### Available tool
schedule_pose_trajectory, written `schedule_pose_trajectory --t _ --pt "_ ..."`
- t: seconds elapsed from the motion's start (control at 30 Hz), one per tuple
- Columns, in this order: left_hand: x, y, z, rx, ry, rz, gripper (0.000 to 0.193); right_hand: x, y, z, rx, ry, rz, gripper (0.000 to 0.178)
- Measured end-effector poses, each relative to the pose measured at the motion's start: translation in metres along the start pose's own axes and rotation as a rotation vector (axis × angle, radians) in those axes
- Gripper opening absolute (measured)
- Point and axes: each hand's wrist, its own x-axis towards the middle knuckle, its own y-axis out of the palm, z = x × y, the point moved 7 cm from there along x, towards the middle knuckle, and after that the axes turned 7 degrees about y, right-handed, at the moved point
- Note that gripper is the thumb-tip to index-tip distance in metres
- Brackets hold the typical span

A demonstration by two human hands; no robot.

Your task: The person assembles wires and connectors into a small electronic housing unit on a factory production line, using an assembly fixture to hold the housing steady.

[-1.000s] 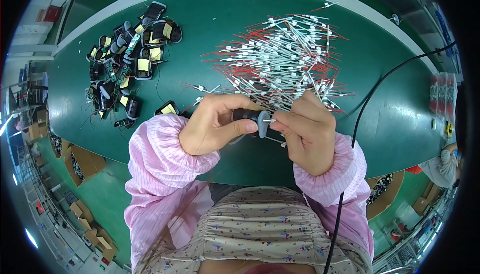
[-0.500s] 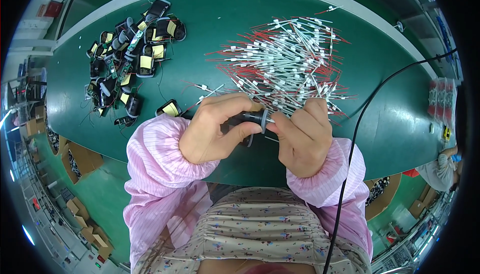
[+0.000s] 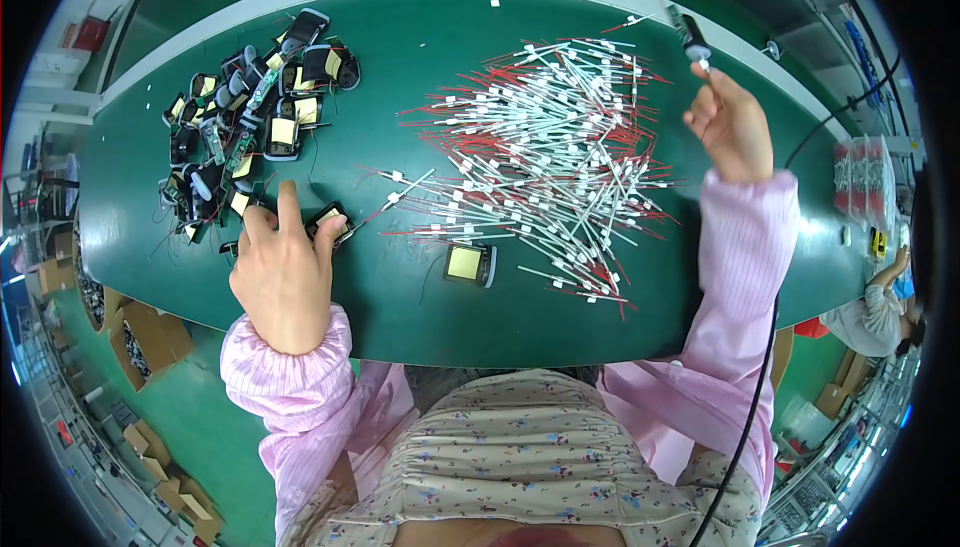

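Note:
My left hand is low over the green table at the left, fingers spread. Its thumb touches a small black casing that the hand partly covers. My right hand is raised at the far right, fingers curled. At its fingertips is a small dark piece with a circuit board and a grey end, by a white bit. A black casing with a yellow pad lies near the middle front. Beyond it spreads a big heap of white-sleeved red wires with white connectors.
A pile of black casings with yellow pads and loose circuit boards lies at the left of the green table. A black cable runs past my right arm. Bagged parts stand at the right edge, near another person.
My hands were together over a black piece with a grey rim. They have parted: the left moved to the casing at left, the right rose to the far right with the circuit-board piece.

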Motion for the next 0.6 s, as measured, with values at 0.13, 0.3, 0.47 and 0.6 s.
schedule_pose_trajectory --t 0.13,0.3,0.47,0.6 --pt "-0.013 0.023 0.003 -0.116 0.012 0.049 0.046 0.066 -0.034 0.03 0.091 0.058 0.044 0.024" --pt "-0.019 0.032 0.01 -0.337 0.029 0.049 0.04 0.09 -0.032 0.035 -0.152 -0.094 -0.225 0.028" --pt "-0.035 0.02 0.007 -0.484 0.056 0.09 0.044 0.059 0.065 0.026 -1.423 -1.027 -0.142 0.021" --pt "-0.043 0.015 0.008 -0.671 0.092 0.117 0.04 0.069 0.071 0.029 -1.571 -0.96 -0.299 0.008"
